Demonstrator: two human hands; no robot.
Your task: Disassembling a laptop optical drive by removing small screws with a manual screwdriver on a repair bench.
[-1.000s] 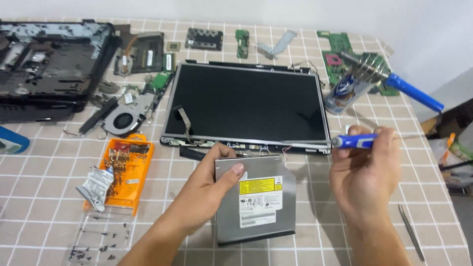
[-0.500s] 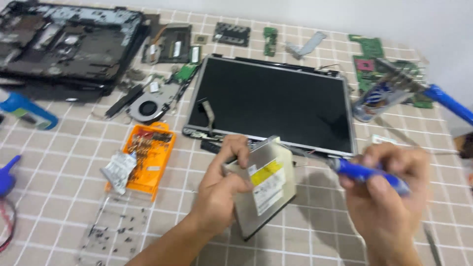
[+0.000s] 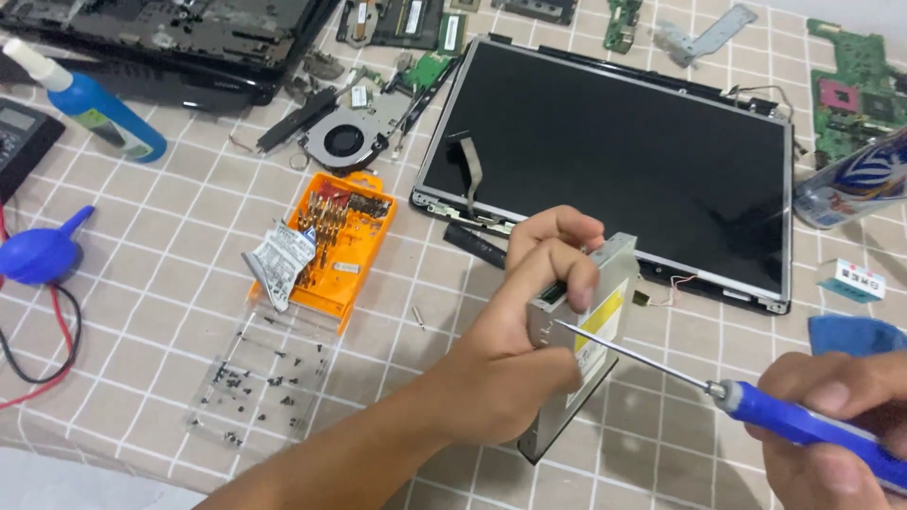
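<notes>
The left hand [image 3: 515, 331] was clamped on a flat grey metal optical drive [image 3: 588, 331] with a yellow-and-white label, holding it tipped up on its edge just in front of the large dark laptop screen panel [image 3: 614, 161], the fingers curled over the drive's upper edge and the thumb pressed behind it. The right hand [image 3: 836, 425], at the near right corner of the screen panel, was closed around the blue handle of a thin-shafted screwdriver [image 3: 756, 401], whose slim steel shaft ran up and leftward so that its tip met the drive's side just below the left hand's fingertips [image 3: 581, 293]. Left of the screen panel lay an orange plastic case of screwdriver bits [image 3: 335, 246] with a small silvery foil packet [image 3: 279, 260] resting against it, and nearer than that, a clear plastic lid [image 3: 260, 378] scattered with small dark screws. Beside the screen panel's far left corner sat a round black cooling fan [image 3: 345, 144], and beyond it an opened black laptop base [image 3: 161, 42]. Well to the left of the screen panel stood a blue plastic bottle with a white nozzle [image 3: 99, 109] and a blue rubber air blower [image 3: 42, 255], with red and black wires [image 3: 57, 349] looping near the blower. To the right of the screen panel lay a green circuit board [image 3: 855, 94], and a blue cloth [image 3: 855, 335] lay off its near right corner. All of it rested on a tabletop covered in a beige checked cloth [image 3: 170, 283].
</notes>
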